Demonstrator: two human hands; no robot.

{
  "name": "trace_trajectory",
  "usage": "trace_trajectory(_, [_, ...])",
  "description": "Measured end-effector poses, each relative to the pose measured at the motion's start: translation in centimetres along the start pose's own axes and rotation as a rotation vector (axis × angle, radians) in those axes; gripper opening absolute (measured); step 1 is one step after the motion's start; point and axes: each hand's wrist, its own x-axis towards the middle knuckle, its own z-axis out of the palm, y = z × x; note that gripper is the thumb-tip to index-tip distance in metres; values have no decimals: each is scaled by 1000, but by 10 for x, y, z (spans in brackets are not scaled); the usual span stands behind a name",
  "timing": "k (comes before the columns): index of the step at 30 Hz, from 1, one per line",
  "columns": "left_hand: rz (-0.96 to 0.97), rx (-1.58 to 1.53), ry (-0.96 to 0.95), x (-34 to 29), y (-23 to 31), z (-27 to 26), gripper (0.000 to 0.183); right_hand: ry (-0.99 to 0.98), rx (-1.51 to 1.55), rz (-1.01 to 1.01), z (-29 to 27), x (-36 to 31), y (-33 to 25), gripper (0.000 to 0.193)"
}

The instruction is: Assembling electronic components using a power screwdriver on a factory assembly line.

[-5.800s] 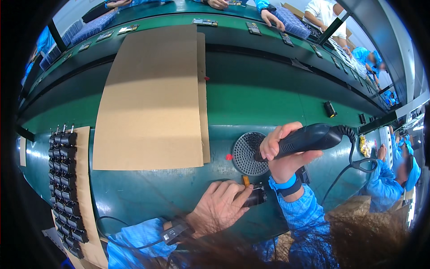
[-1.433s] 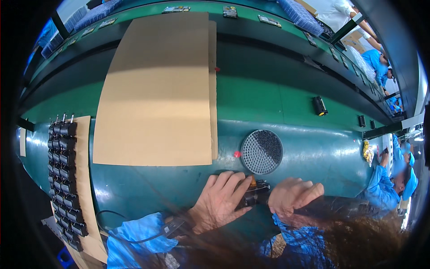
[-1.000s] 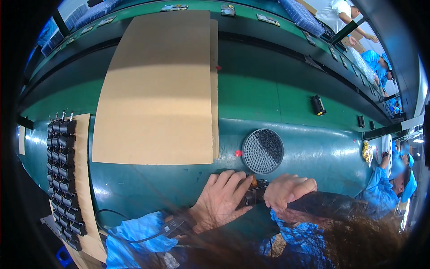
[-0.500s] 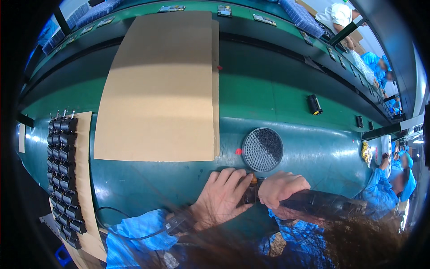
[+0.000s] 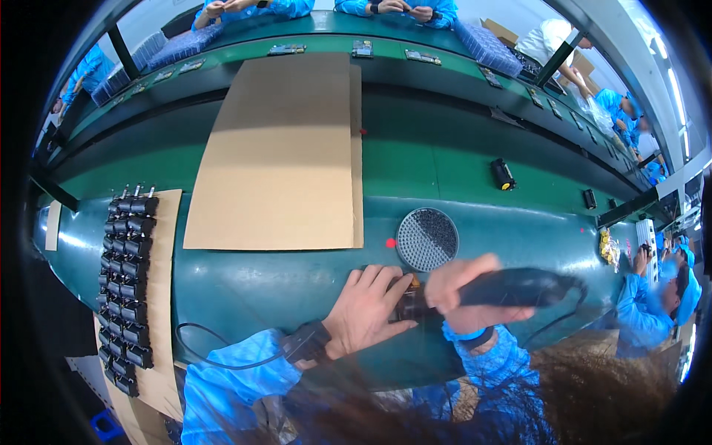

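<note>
On the near side of the green bench, my left hand (image 5: pixel 363 308) is closed around a small dark part with an orange-brown piece (image 5: pixel 408 295). Its fingers hide much of that part. My right hand (image 5: pixel 463 293), slightly blurred, grips a black corded electric screwdriver (image 5: pixel 523 288) lying nearly level, its front end pointing left toward the part. Whether the tip touches the part cannot be made out. Just beyond both hands stands a round grey dimpled dish (image 5: pixel 415 248) with small dark screws (image 5: pixel 439 228) gathered on its right side.
Large cardboard sheets (image 5: pixel 282 185) lie beyond my left hand. Rows of black assemblies (image 5: pixel 130 289) rest on cardboard at the left. A black part (image 5: pixel 503 174) lies on the green strip (image 5: pixel 415 159). Circuit boards (image 5: pixel 362 49) line the far ledge. Co-workers in blue sit across and at the right.
The view has tilted up, bringing co-workers' hands across the bench into sight. The screwdriver's rear end has swung upward in the picture, and its cord now shows. My left hand keeps its hold.
</note>
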Motion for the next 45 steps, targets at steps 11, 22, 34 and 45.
trace_trajectory(11, [-73, -115, 87, -13, 17, -25, 58, 243, 85, -138, -79, 0, -37, 81])
trace_trajectory(22, [-278, 356, -14, -89, 38, -83, 46, 135, 41, -165, -86, -3, -62, 76])
trace_trajectory(34, [-335, 226, 164, -112, 16, -97, 72, 235, 13, -203, -74, -6, -58, 77])
trace_trajectory(45, [-424, 376, 25, -89, 39, -88, 55, 250, -2, -191, -76, -10, -66, 77])
